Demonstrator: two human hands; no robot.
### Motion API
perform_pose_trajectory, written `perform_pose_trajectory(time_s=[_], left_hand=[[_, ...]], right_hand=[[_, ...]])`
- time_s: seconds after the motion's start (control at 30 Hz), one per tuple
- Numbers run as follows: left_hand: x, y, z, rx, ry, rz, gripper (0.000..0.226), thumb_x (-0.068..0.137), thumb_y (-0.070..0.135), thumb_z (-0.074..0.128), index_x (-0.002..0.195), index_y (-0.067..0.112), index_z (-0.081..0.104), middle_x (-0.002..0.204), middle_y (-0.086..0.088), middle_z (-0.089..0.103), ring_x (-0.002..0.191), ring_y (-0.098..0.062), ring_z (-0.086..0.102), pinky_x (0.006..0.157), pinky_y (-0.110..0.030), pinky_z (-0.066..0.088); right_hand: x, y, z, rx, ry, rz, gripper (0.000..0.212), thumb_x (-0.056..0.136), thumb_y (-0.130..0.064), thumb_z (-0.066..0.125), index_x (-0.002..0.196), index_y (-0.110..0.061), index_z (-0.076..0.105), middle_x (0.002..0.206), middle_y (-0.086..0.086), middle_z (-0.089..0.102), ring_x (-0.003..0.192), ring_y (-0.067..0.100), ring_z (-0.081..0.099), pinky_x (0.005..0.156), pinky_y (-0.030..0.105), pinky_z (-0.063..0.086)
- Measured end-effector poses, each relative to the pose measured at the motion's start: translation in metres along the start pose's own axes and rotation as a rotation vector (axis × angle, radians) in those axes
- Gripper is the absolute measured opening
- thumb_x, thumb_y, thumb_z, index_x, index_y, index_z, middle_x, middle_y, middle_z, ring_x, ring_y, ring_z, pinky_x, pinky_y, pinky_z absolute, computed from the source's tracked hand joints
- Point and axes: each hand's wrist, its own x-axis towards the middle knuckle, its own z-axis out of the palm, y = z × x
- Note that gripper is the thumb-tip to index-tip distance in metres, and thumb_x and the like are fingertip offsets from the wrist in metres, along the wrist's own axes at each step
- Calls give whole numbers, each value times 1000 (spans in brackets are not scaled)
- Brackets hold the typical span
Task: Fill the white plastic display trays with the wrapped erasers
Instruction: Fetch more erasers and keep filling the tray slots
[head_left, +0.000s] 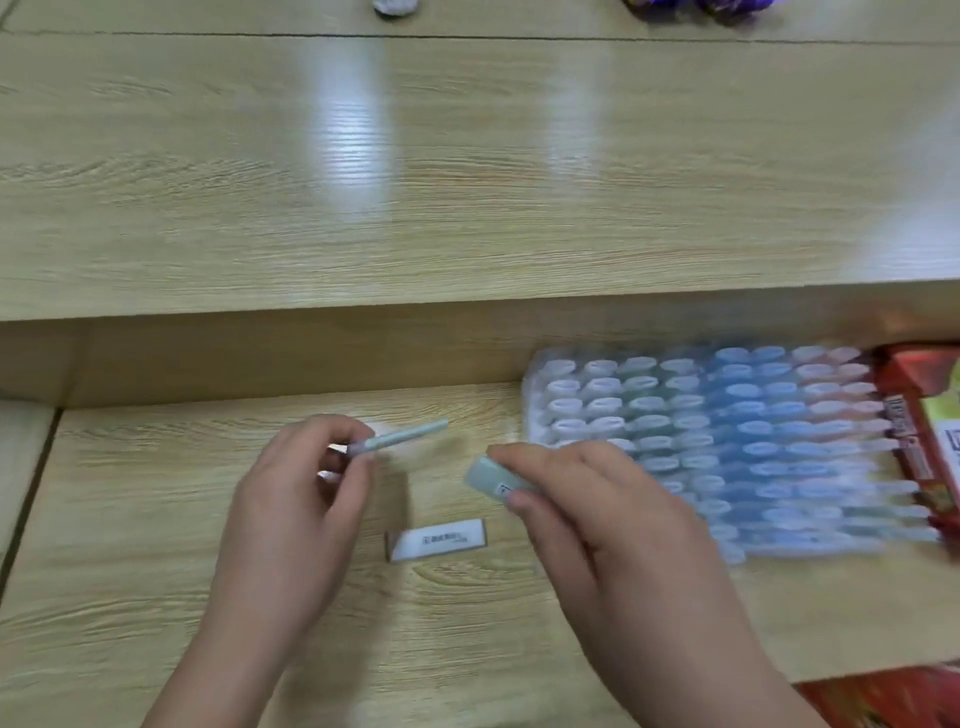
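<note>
Left hand (291, 499) pinches a thin pale-green wrapped eraser (400, 437), centre frame. Right hand (587, 519) grips a second pale-green eraser (485, 475), just right of it. A white labelled rectangular piece (436, 540), eraser or sleeve unclear, lies flat on the light wood-grain table (156, 519) between the hands. The white plastic display tray (531, 410) is blurred, with rows filled, at centre right; the right hand covers its lower-left part. A red cardboard box (919, 415) sits against the tray's right side.

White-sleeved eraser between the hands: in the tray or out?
Out. The white-sleeved eraser lies flat on the table, label up, apart from the tray.
</note>
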Motion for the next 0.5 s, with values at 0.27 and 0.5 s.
perform_pose_trajectory(time_s=[0.27,0.5], left_hand=[[-21,127,40,-285,-56,183,13,86,38,74,96,45,68,92,18,70,79,-5,66,68,-4,43],[-40,213,113,-282,-177,344,18,89,36,59,103,39,70,97,18,65,83,-10,65,68,-11,48]], right_hand=[[-47,88,-113,17,150,186,36,94,-27,61,123,-46,56,100,-23,62,85,-4,62,71,5,43],[-71,166,-179,48,314,386,19,75,-44,69,90,-49,59,91,-37,63,70,-9,64,63,4,44]])
